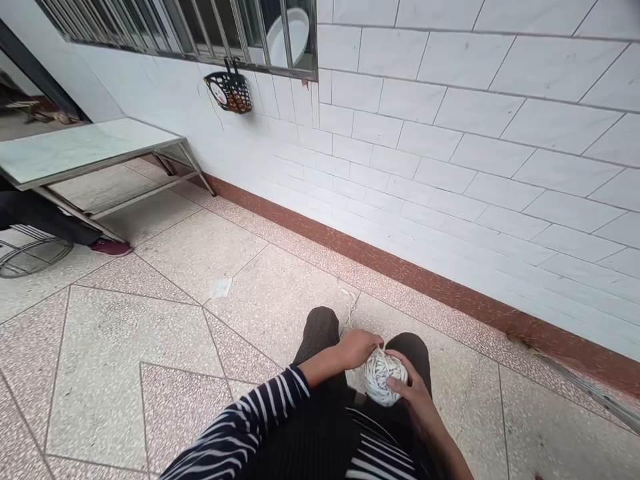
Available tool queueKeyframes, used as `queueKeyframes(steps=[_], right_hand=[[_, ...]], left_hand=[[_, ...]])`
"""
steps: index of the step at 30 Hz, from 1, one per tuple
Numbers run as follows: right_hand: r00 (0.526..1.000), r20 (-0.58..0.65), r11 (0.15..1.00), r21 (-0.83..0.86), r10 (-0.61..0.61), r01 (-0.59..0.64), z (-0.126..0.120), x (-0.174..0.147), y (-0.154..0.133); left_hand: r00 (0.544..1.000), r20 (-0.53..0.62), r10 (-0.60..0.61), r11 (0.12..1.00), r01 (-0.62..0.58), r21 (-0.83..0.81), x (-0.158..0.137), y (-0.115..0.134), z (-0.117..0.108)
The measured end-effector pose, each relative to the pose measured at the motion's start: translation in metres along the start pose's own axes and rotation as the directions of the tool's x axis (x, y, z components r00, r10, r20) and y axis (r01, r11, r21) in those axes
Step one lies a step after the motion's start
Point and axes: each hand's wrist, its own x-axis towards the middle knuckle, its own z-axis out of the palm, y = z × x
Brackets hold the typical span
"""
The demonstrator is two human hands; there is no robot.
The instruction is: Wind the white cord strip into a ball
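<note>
Bright, even, cool-white light, looks like diffuse daylight; source out of frame. White tiled wall [450, 153] near washed out, grout lines fading low down. Pale sheen on the tabletop of the table [90, 143], soft shade beneath it. Window interior [220, 27] dim, dark trousers [320, 333] short on detail. No hard shadows on the floor [130, 333]. Wide-angle stretch toward the edges, wall lines slanting. Yarn ball [383, 380] reasonably sharp, finer strand detail a bit soft. Grey smudge, top right corner.
</note>
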Motion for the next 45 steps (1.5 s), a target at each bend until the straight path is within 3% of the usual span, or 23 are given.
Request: queueKeyframes(steps=[3, 7, 12, 17, 23, 28, 32, 36, 45], right_hand=[[0.997, 0.072, 0.996, -0.079, -0.035, 0.040, 0.002, -0.002, 0.010], [0.987, 0.154, 0.977, -0.199, -0.041, 0.072, 0.007, -0.011, 0.016], [0.995, 0.044, 0.995, -0.037, -0.090, 0.091, 0.008, -0.012, -0.017], [0.990, -0.016, 0.990, -0.001, -0.138, 0.138, 0.013, -0.003, -0.058], [0.994, 0.016, 0.990, 0.097, -0.105, 0.103, 0.026, -0.006, -0.075], [1.000, -0.005, 0.972, 0.233, -0.026, 0.026, 0.021, -0.007, -0.079], [1.000, -0.007, 0.953, 0.301, 0.011, -0.008, 0.016, -0.003, -0.073], [1.000, 0.027, 0.954, 0.300, -0.008, 0.000, 0.014, -0.005, -0.064], [0.994, 0.078, 0.950, 0.309, -0.082, 0.054, 0.014, -0.013, -0.063]], left_hand=[[0.999, -0.010, -0.038, 0.999, 0.038, 0.014, -0.008, -0.010, 0.011], [0.992, -0.037, -0.120, 0.989, 0.116, -0.091, -0.014, -0.030, 0.028], [0.988, -0.048, -0.144, 0.954, 0.126, -0.273, -0.015, -0.037, 0.038], [0.983, -0.180, -0.027, 0.881, -0.062, -0.469, -0.012, -0.015, 0.018], [0.982, -0.186, 0.020, 0.831, -0.120, -0.543, -0.015, 0.003, -0.014], [0.970, -0.241, -0.016, 0.860, -0.109, -0.499, -0.029, 0.017, -0.028], [0.957, -0.284, 0.057, 0.887, -0.179, -0.425, -0.029, 0.031, -0.042], [0.941, -0.316, 0.123, 0.861, -0.260, -0.437, -0.025, 0.038, -0.046], [0.945, -0.326, 0.021, 0.791, -0.215, -0.572, -0.029, 0.049, -0.048]])
